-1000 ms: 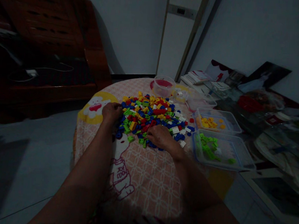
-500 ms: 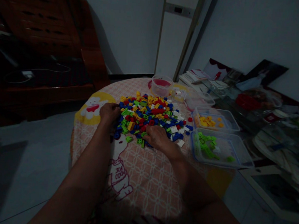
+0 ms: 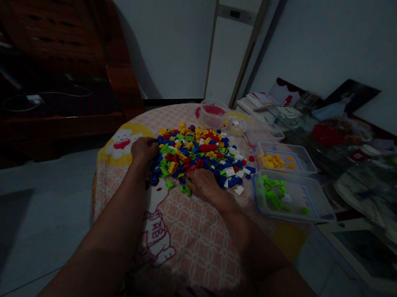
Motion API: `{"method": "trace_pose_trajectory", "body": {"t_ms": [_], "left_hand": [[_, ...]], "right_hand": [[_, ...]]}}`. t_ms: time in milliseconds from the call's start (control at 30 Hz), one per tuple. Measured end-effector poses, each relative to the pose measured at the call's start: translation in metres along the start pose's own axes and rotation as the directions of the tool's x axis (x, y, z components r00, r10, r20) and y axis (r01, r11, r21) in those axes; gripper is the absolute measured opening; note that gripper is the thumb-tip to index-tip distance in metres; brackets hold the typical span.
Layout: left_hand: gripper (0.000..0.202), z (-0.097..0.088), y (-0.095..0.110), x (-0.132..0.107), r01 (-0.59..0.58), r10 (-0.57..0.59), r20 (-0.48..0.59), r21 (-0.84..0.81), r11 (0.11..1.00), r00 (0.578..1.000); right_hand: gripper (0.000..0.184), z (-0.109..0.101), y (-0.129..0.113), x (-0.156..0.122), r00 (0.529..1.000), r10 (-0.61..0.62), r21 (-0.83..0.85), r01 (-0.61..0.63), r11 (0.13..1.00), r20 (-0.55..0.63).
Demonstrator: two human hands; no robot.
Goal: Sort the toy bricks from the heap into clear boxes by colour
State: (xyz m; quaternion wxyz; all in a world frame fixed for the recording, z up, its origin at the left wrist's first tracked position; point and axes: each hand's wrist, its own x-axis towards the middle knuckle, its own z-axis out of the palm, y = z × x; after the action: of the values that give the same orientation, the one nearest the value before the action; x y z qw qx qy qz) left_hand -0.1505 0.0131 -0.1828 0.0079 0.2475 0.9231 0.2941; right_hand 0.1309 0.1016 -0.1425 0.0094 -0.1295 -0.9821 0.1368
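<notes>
A heap of small toy building bricks (image 3: 198, 146) in red, blue, yellow, green and white is spread over a round table. At the heap's left edge rests my left hand (image 3: 143, 149), its fingers curled in against the bricks; what they hold, if anything, is hidden. My right hand (image 3: 202, 183) is at the near side of the heap with thumb and fingers drawn together. Close by its fingertips lie light green bricks (image 3: 184, 189). I cannot make out whether one is pinched there. A loose white brick (image 3: 239, 190) lies right of that hand.
Right of the heap, one clear box (image 3: 318, 214) holds green bricks and another clear box (image 3: 311, 152) holds yellow ones. A round clear tub (image 3: 214, 116) stands behind. Patterned cloth (image 3: 199, 242) covers the table. A cluttered glass table (image 3: 361, 176) adjoins; a wooden bench (image 3: 121, 90) stands left.
My right hand has shifted slightly left along the near edge of the heap, toward the green bricks. My left hand stays at the heap's left edge. The view has moved slightly.
</notes>
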Motion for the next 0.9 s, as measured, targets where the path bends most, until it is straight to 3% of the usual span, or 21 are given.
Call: {"method": "trace_pose_trajectory", "body": {"t_ms": [200, 600, 733, 900], "left_hand": [[0.048, -0.002, 0.001, -0.001, 0.001, 0.000, 0.006, -0.011, 1.000, 1.000], [0.048, -0.003, 0.006, -0.003, 0.039, -0.039, 0.001, -0.030, 0.999, 0.999], [0.048, -0.006, 0.009, -0.005, 0.043, -0.042, 0.017, -0.034, 0.999, 0.999], [0.050, -0.008, 0.011, -0.010, 0.048, -0.048, 0.016, -0.037, 0.998, 0.999]], "right_hand": [[0.020, 0.005, 0.008, 0.003, 0.999, -0.037, 0.098, 0.040, 0.994, -0.028], [0.022, -0.053, 0.027, -0.010, 1.000, 0.003, 0.381, -0.012, 0.924, 0.025], [0.020, -0.085, 0.038, -0.031, 0.997, 0.080, 0.216, -0.081, 0.973, 0.015], [0.020, -0.131, 0.071, -0.076, 0.939, 0.332, -0.008, -0.334, 0.942, -0.092]]}}
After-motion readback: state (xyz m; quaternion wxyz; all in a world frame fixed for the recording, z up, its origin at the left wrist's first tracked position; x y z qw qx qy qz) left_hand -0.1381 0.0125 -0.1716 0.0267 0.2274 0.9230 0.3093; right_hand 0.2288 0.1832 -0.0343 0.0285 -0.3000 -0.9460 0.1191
